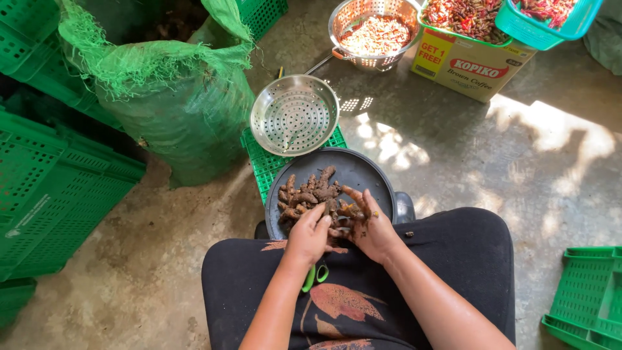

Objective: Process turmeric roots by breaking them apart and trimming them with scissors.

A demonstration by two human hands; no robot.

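Concrete floor (453, 149), sunlit in patches, crowded with green crates (58, 188) and a mesh sack (175, 97). Dark round tray (363, 172) on the lap, holding a heap of muddy roots (310, 193). Left hand (310, 236) clenched around a green-handled tool (315, 275), blade hidden. Right hand (370, 230) pinching one root (355, 198) at its middle. Probably firm, knobbly, snappable at the joints, slippery with soil; best held along the thick stem. Empty steamer pan (294, 115) beyond the tray. Sack contents too dark to make out.
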